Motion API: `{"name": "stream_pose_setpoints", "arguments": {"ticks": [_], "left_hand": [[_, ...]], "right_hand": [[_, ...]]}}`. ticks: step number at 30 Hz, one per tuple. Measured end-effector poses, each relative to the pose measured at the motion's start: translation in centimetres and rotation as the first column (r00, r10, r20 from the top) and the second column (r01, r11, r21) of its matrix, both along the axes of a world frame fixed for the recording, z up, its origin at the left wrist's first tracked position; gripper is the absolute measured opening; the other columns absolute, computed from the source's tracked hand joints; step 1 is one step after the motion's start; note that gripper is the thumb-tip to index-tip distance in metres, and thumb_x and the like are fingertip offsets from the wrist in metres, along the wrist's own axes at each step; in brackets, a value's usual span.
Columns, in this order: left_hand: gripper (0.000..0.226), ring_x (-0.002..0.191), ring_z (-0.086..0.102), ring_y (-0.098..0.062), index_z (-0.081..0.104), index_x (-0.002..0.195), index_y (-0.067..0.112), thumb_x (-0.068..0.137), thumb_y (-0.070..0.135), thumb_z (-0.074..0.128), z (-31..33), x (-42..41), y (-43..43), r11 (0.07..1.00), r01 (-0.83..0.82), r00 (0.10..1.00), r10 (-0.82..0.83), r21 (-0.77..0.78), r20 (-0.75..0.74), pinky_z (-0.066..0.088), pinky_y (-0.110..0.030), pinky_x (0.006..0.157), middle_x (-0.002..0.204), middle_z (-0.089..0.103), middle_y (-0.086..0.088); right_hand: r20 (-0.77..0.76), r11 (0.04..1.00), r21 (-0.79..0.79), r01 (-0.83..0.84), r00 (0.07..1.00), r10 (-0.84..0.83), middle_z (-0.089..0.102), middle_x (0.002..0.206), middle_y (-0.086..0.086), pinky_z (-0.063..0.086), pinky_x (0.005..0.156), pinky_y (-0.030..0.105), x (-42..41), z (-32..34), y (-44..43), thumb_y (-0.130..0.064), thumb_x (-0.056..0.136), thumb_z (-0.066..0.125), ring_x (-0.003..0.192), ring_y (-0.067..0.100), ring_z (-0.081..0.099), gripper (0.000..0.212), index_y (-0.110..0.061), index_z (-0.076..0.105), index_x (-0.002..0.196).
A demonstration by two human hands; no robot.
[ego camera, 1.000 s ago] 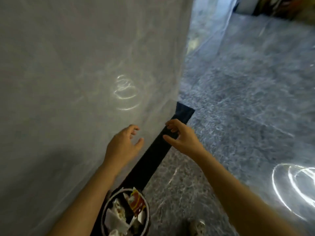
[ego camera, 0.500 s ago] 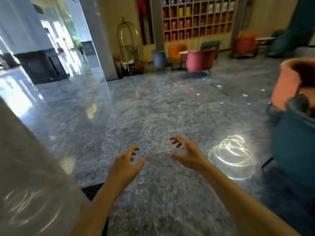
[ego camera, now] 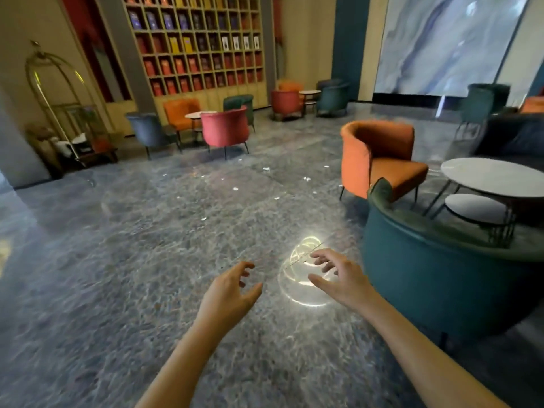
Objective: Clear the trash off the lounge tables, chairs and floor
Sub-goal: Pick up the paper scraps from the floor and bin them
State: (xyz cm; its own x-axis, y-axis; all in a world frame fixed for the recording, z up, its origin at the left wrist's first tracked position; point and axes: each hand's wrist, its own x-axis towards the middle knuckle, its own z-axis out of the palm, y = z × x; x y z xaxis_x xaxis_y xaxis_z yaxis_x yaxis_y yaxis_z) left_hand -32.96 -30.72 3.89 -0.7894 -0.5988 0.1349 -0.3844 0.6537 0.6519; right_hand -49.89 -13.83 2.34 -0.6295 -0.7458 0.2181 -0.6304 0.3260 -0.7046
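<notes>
Room: a lounge seen from the head camera, with a polished grey stone floor (ego camera: 132,260) running back to a tall wall of shelves (ego camera: 194,42) filled with red, purple and yellow boxes
Left hand (ego camera: 228,293): held out low over the floor, palm turned inward, fingers loosely curled and apart, thumb out, holding nothing
Right hand (ego camera: 341,278): just beside the left one, fingers spread and slightly bent, holding nothing, over a bright ring-shaped glare (ego camera: 303,290) on the stone
Trash: small white scraps (ego camera: 266,169) scattered on the floor in the middle distance, between the pink chair (ego camera: 225,129) and the orange chair (ego camera: 379,160), well apart from both hands; too small to tell what they are
Near seats: a teal chair (ego camera: 441,284) at the right, close to the right hand, its rounded back toward the camera; behind it the orange chair faces a white round table (ego camera: 494,176) with a smaller round table (ego camera: 475,209) set lower, partly under its edge
Far seats: the pink chair stands with orange, blue and green ones around a small table before the shelves; a second group of red and teal chairs lies further right
Left side: a brass luggage cart (ego camera: 59,107) by the wall — its load is too blurred to tell
</notes>
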Motion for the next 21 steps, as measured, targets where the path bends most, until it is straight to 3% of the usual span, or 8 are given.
{"name": "stream_pose_setpoints", "arguments": {"ticks": [10, 16, 21], "left_hand": [[0.04, 0.091, 0.059, -0.006, 0.054, 0.12, 0.026, 0.083, 0.042, 0.062, 2.2, -18.7, -19.3, 0.974, 0.225, 0.973, -0.225, -0.006, -0.052, 0.049, -0.025, 0.081, 0.104, 0.057, 0.01], [0.036, 0.089, 0.059, -0.002, 0.055, 0.117, 0.027, 0.084, 0.039, 0.063, 1.6, -29.5, -28.0, 0.956, 0.29, 0.955, -0.286, 0.049, -0.075, 0.05, -0.023, 0.079, 0.104, 0.058, 0.011], [0.036, 0.084, 0.056, 0.003, 0.053, 0.116, 0.029, 0.083, 0.04, 0.062, -0.4, -39.5, -36.6, 0.949, 0.308, 0.951, -0.305, 0.062, -0.049, 0.048, -0.02, 0.079, 0.098, 0.055, 0.015]], "right_hand": [[-0.014, 0.983, 0.089, 0.158, 0.987, -0.158, 0.06, 0.106, -0.005, 0.048, 0.084, 0.027, -14.0, 4.1, -15.9, -0.03, 0.085, 0.065, 0.092, 0.011, 0.058, 0.035, -0.021, 0.056, 0.118], [0.029, 0.951, 0.095, 0.293, 0.955, -0.296, 0.065, 0.087, -0.004, 0.047, 0.072, 0.02, -23.5, 3.6, -23.4, -0.026, 0.086, 0.063, 0.08, 0.009, 0.061, 0.021, -0.019, 0.065, 0.105], [0.016, 0.951, 0.094, 0.295, 0.955, -0.298, 0.064, 0.084, -0.008, 0.043, 0.064, 0.011, -33.6, 1.5, -32.6, -0.027, 0.087, 0.062, 0.074, 0.002, 0.058, 0.013, -0.023, 0.063, 0.099]]}}
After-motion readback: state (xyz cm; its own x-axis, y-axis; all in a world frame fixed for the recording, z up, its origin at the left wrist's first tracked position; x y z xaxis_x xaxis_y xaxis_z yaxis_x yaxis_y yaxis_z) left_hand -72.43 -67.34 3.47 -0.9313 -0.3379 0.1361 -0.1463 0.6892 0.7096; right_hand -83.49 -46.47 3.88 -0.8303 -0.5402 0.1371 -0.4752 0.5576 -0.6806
